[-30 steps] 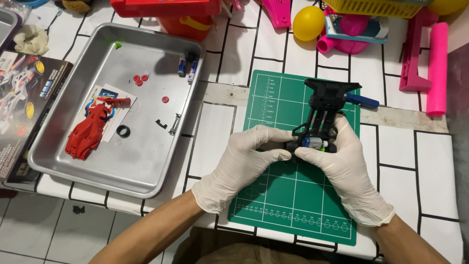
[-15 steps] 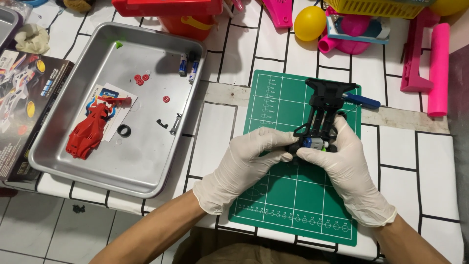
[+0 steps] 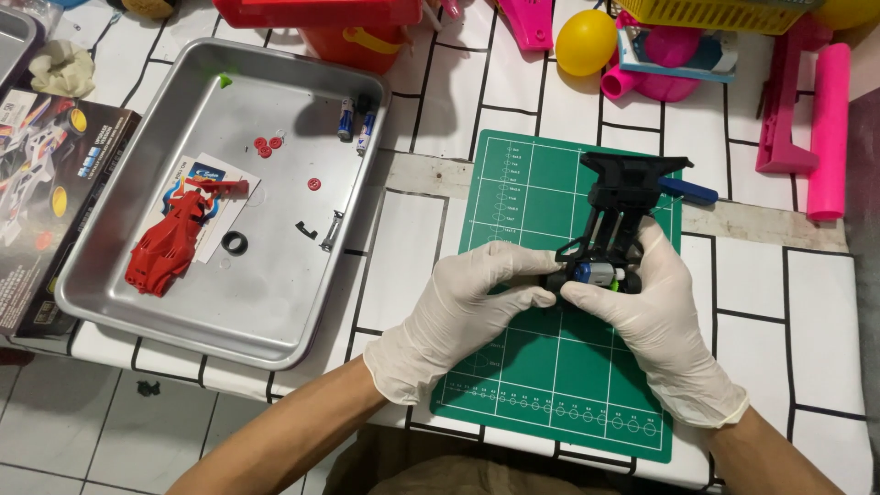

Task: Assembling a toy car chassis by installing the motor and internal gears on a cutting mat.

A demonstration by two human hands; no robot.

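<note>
Both my hands wear white gloves and grip the near end of a black toy car chassis (image 3: 621, 197) over a green cutting mat (image 3: 513, 192). My left hand (image 3: 463, 312) pinches its left side, and my right hand (image 3: 655, 316) holds its right side. A small silver and blue motor (image 3: 598, 273) sits between my fingertips in the chassis. A blue-handled tool (image 3: 687, 191) lies on the mat behind the chassis.
A metal tray (image 3: 275, 321) at left holds a red car body (image 3: 170, 240), a black tyre (image 3: 235, 244), red gears, two batteries (image 3: 354, 119) and small black parts. A kit box (image 3: 37, 202) lies at far left. Pink, yellow and red toys crowd the back.
My hands and the chassis have stayed in nearly the same place; the fingers have only shifted slightly around the motor end.
</note>
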